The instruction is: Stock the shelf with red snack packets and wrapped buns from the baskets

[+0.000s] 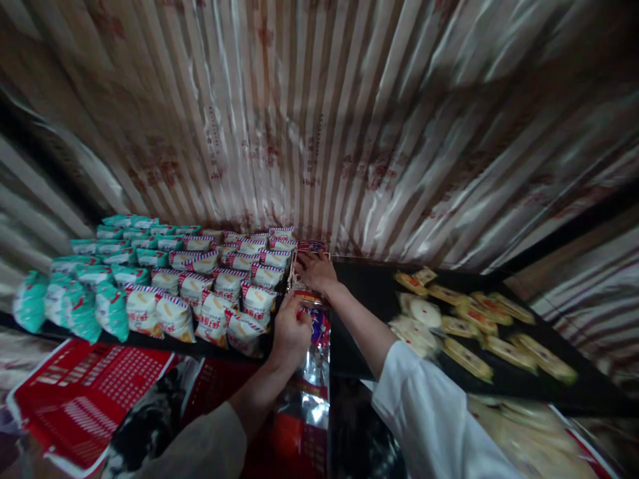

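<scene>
A brown-and-red snack packet lies on the black shelf, at the right end of the rows of small bags. My right hand rests flat on top of it, fingers spread. Just nearer to me, my left hand is closed, thumb and fingers curled at the packet's near left corner and the edge of a strip of shiny packets. The strip, blue, red and silver, hangs down over the shelf's front edge. What lies inside the left fingers is partly hidden.
White snack bags and teal bags stand in rows on the left. Yellow-wrapped snack packs and round white packs lie on the right. A red basket stands below left; a striped plastic sheet hangs behind.
</scene>
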`<action>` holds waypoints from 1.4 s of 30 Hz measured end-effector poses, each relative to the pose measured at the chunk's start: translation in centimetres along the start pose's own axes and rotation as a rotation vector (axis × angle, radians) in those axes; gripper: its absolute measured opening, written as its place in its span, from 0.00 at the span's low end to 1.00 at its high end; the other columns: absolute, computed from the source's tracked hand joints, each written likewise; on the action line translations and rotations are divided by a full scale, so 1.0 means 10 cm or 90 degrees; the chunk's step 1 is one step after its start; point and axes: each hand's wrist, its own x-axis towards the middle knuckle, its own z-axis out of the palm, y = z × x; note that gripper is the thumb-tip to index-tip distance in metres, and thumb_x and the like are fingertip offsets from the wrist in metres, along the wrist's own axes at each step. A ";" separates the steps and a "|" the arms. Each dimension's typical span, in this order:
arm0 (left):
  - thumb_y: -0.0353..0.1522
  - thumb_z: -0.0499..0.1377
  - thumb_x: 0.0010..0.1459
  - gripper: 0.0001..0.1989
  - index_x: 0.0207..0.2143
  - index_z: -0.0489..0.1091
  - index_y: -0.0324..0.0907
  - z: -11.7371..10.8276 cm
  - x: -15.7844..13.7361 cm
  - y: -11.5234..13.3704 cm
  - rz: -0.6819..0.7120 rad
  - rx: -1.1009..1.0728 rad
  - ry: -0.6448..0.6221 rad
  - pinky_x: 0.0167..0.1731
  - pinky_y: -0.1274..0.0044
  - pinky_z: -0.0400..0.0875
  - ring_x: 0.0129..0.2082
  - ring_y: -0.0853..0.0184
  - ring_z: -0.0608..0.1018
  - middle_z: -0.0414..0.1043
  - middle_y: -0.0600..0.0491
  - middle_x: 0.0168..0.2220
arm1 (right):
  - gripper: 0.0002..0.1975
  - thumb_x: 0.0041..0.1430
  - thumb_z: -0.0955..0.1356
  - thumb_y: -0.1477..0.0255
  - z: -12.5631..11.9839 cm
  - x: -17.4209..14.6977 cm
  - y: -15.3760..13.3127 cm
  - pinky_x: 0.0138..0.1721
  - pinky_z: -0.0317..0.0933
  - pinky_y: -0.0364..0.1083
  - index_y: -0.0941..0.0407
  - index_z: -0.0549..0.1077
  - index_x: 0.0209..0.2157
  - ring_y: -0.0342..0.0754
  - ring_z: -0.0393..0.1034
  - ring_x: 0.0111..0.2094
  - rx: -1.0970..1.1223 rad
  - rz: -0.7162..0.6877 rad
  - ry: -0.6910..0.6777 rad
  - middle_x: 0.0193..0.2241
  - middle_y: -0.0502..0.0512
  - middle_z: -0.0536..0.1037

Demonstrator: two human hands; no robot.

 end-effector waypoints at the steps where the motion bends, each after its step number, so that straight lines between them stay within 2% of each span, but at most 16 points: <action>1: 0.21 0.52 0.48 0.22 0.45 0.73 0.40 -0.01 -0.01 0.03 -0.005 0.018 0.002 0.58 0.67 0.63 0.54 0.60 0.71 0.69 0.47 0.52 | 0.23 0.64 0.55 0.58 0.01 0.01 -0.01 0.59 0.45 0.56 0.51 0.66 0.55 0.57 0.50 0.62 -0.001 0.010 -0.011 0.59 0.52 0.64; 5: 0.23 0.53 0.47 0.20 0.43 0.74 0.40 -0.05 -0.05 0.12 -0.001 0.100 -0.003 0.59 0.65 0.61 0.55 0.57 0.69 0.69 0.46 0.53 | 0.23 0.65 0.54 0.57 0.06 0.02 -0.01 0.57 0.48 0.56 0.49 0.67 0.54 0.57 0.52 0.61 -0.005 0.015 -0.023 0.59 0.50 0.64; 9: 0.24 0.54 0.47 0.19 0.42 0.75 0.39 -0.11 -0.10 0.19 0.042 0.167 -0.025 0.57 0.62 0.62 0.54 0.56 0.69 0.69 0.45 0.51 | 0.23 0.64 0.55 0.58 0.10 0.00 -0.01 0.57 0.48 0.55 0.49 0.65 0.55 0.56 0.50 0.62 -0.012 0.016 -0.014 0.60 0.51 0.63; 12: 0.23 0.52 0.48 0.18 0.41 0.75 0.38 -0.18 -0.19 0.21 0.095 0.200 -0.041 0.55 0.62 0.64 0.52 0.57 0.70 0.69 0.45 0.51 | 0.24 0.64 0.56 0.57 0.12 -0.01 -0.01 0.58 0.47 0.55 0.49 0.63 0.57 0.55 0.48 0.62 -0.013 0.027 -0.013 0.61 0.52 0.61; 16: 0.24 0.51 0.52 0.17 0.43 0.72 0.38 -0.32 -0.38 0.17 0.205 0.233 -0.034 0.54 0.60 0.64 0.55 0.57 0.67 0.66 0.44 0.54 | 0.25 0.63 0.56 0.57 0.16 -0.01 -0.01 0.58 0.47 0.55 0.49 0.62 0.58 0.55 0.47 0.63 -0.004 0.040 -0.008 0.62 0.52 0.59; 21: 0.26 0.50 0.56 0.15 0.45 0.70 0.40 -0.52 -0.71 0.06 0.328 0.268 -0.067 0.56 0.59 0.62 0.61 0.56 0.58 0.62 0.45 0.58 | 0.25 0.62 0.58 0.57 0.20 0.02 -0.01 0.59 0.47 0.56 0.50 0.63 0.58 0.57 0.47 0.63 0.016 0.045 0.008 0.62 0.52 0.60; 25: 0.30 0.52 0.58 0.18 0.51 0.65 0.37 -0.64 -0.89 0.02 0.391 0.321 -0.125 0.56 0.57 0.60 0.65 0.52 0.50 0.56 0.42 0.62 | 0.24 0.62 0.58 0.58 0.21 0.04 -0.02 0.58 0.48 0.57 0.49 0.65 0.57 0.57 0.49 0.62 0.024 0.055 0.020 0.61 0.52 0.61; 32: 0.31 0.55 0.56 0.27 0.59 0.57 0.38 -0.64 -0.93 0.04 0.433 0.378 -0.197 0.56 0.55 0.59 0.66 0.50 0.44 0.49 0.42 0.65 | 0.23 0.61 0.59 0.58 0.20 0.08 -0.04 0.57 0.49 0.57 0.49 0.67 0.55 0.58 0.51 0.61 0.026 0.071 0.037 0.61 0.53 0.61; 42: 0.30 0.53 0.57 0.27 0.59 0.55 0.34 -0.60 -0.94 -0.06 0.450 0.434 -0.194 0.57 0.57 0.58 0.66 0.51 0.43 0.49 0.40 0.65 | 0.22 0.62 0.58 0.58 0.18 0.15 -0.02 0.56 0.51 0.56 0.50 0.68 0.53 0.58 0.53 0.60 0.005 0.059 0.023 0.59 0.56 0.63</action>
